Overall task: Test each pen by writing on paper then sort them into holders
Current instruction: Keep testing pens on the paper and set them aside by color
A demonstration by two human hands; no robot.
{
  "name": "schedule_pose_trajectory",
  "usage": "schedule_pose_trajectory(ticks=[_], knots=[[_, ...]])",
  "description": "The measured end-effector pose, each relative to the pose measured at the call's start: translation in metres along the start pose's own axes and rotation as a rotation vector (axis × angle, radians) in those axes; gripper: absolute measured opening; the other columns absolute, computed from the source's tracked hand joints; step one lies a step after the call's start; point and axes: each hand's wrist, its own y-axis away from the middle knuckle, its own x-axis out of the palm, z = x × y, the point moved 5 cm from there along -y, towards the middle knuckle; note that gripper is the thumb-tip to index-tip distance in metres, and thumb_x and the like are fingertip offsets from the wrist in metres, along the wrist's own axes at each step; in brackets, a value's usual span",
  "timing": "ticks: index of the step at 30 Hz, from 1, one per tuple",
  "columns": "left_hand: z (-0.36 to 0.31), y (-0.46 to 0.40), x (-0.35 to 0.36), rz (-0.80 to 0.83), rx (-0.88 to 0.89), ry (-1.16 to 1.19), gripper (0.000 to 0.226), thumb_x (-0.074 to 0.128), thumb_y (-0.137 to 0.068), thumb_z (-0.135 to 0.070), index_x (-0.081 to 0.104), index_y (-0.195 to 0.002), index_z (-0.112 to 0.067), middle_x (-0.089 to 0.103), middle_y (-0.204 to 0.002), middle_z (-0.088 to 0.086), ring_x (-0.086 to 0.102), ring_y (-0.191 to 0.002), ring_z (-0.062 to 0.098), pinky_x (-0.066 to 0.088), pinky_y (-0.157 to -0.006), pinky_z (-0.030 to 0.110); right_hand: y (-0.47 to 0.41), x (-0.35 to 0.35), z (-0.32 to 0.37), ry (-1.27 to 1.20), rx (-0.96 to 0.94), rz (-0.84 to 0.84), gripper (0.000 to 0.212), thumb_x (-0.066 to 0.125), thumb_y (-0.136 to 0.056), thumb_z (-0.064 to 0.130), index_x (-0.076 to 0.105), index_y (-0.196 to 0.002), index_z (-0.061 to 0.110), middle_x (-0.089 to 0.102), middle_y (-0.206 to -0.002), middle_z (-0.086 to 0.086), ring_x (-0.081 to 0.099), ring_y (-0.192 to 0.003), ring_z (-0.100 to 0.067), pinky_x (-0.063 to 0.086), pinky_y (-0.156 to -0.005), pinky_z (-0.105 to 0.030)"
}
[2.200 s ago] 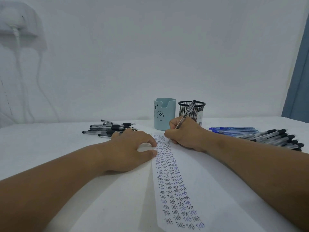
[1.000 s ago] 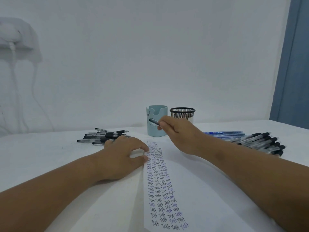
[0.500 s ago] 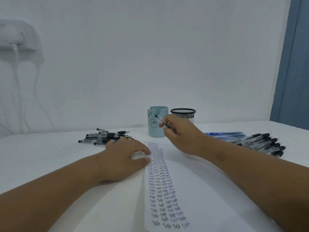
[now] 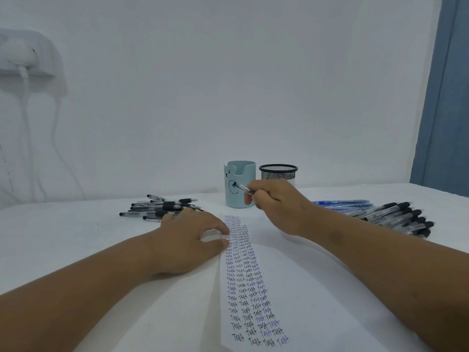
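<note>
The pen (image 4: 242, 187) in play is a slim ballpoint with a clear barrel and dark tip end; it looks light and rigid, likely smooth enough to roll or slip, so a pinch on the barrel near one end suits it best. The right hand (image 4: 276, 204) holds it just that way, fingers curled and pinching one end while the rest pokes out to the left, lifted off the paper (image 4: 291, 288) and held in front of the pale blue holder (image 4: 239, 174), with the black mesh holder (image 4: 278, 171) just beside that. The left hand (image 4: 187, 240) lies palm down, grasping nothing, its thumb and forefinger tips pressing the left edge of the sheet next to the columns of "Test" scribbles. A loose heap of black pens (image 4: 162, 208) lies behind the left hand; a row of black-capped pens (image 4: 398, 218) and some blue pens (image 4: 342, 203) lie to the right.
</note>
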Motion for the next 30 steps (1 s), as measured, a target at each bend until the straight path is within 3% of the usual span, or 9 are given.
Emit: schedule_pose_trajectory(ticks=[8, 13, 16, 19, 22, 24, 26, 28, 30], knots=[[-0.003, 0.001, -0.002, 0.0, -0.003, -0.01, 0.031, 0.05, -0.096, -0.058, 0.059, -0.124, -0.047, 0.05, -0.134, -0.03, 0.029, -0.137, 0.001, 0.011, -0.12, 0.044, 0.003, -0.001, 0.006, -0.015, -0.002, 0.003, 0.028, 0.043, -0.089, 0.019, 0.055, -0.064, 0.016, 0.038, -0.058, 0.005, 0.032, -0.056, -0.012, 0.026, -0.054, -0.028], [-0.004, 0.003, -0.003, -0.002, -0.004, 0.002, 0.029, 0.051, -0.096, -0.058, 0.058, -0.122, -0.048, 0.049, -0.13, -0.03, 0.029, -0.136, 0.0, 0.01, -0.119, 0.041, 0.005, -0.003, 0.005, 0.039, 0.019, 0.034, 0.028, 0.048, -0.095, 0.011, 0.062, -0.085, -0.012, 0.037, -0.056, 0.002, 0.029, -0.051, -0.008, 0.025, -0.05, -0.022], [-0.005, 0.003, -0.003, 0.007, -0.003, -0.008, 0.029, 0.05, -0.097, -0.057, 0.059, -0.123, -0.047, 0.05, -0.131, -0.031, 0.028, -0.137, 0.001, 0.011, -0.119, 0.041, 0.001, -0.003, 0.003, 0.069, 0.066, 0.044, 0.025, 0.048, -0.098, 0.011, 0.071, -0.097, 0.001, 0.049, -0.064, 0.001, 0.039, -0.058, -0.009, 0.032, -0.058, -0.028], [-0.008, 0.003, -0.005, -0.021, 0.02, 0.016, 0.028, 0.042, -0.102, -0.051, 0.061, -0.121, -0.043, 0.052, -0.13, -0.031, 0.029, -0.135, 0.002, 0.013, -0.115, 0.039, -0.008, -0.018, 0.001, 0.048, 0.121, 0.062, 0.026, 0.047, -0.102, 0.012, 0.072, -0.105, 0.013, 0.048, -0.056, 0.015, 0.04, -0.05, -0.003, 0.032, -0.053, -0.021], [-0.01, 0.004, -0.006, -0.036, 0.024, 0.178, 0.037, 0.03, -0.101, -0.06, 0.06, -0.118, -0.046, 0.051, -0.125, -0.037, 0.029, -0.13, -0.004, 0.01, -0.11, 0.031, -0.014, -0.05, 0.001, 0.278, 0.115, 0.136, 0.024, 0.052, -0.102, 0.013, 0.073, -0.112, 0.018, 0.054, -0.081, -0.002, 0.048, -0.065, -0.007, 0.038, -0.06, -0.017], [-0.012, 0.005, -0.004, -0.038, 0.061, 0.206, 0.046, 0.026, -0.093, -0.073, 0.059, -0.116, -0.051, 0.051, -0.124, -0.04, 0.03, -0.129, -0.005, 0.012, -0.111, 0.034, -0.009, -0.076, -0.003, 0.433, 0.099, 0.131, 0.022, 0.061, -0.097, 0.01, 0.075, -0.111, 0.02, 0.058, -0.087, 0.0, 0.053, -0.075, -0.01, 0.041, -0.072, -0.018], [-0.015, 0.005, -0.002, -0.042, 0.088, 0.191, 0.052, 0.027, -0.085, -0.084, 0.056, -0.117, -0.057, 0.049, -0.124, -0.042, 0.029, -0.129, -0.01, 0.018, -0.112, 0.039, 0.007, -0.105, -0.009, 0.396, 0.136, 0.09, 0.025, 0.07, -0.09, 0.005, 0.075, -0.106, 0.024, 0.063, -0.081, 0.009, 0.058, -0.074, -0.008, 0.041, -0.071, -0.008], [-0.022, 0.007, 0.0, -0.033, 0.086, 0.195, 0.051, 0.036, -0.079, -0.085, 0.059, -0.114, -0.055, 0.047, -0.115, -0.047, 0.022, -0.118, -0.027, 0.021, -0.107, 0.035, 0.027, -0.13, -0.017, 0.398, 0.18, 0.071, 0.025, 0.074, -0.086, 0.003, 0.074, -0.096, 0.026, 0.07, -0.08, 0.01, 0.065, -0.075, -0.006, 0.046, -0.072, -0.01], [-0.027, 0.008, 0.002, -0.007, 0.09, 0.181, 0.051, 0.049, -0.076, -0.083, 0.06, -0.114, -0.051, 0.045, -0.111, -0.051, 0.024, -0.108, -0.033, 0.023, -0.107, 0.033, 0.047, -0.15, -0.028, 0.492, 0.228, 0.074, 0.025, 0.076, -0.086, 0.009, 0.073, -0.086, 0.034, 0.072, -0.084, 0.012, 0.066, -0.081, -0.001, 0.046, -0.075, -0.013]])
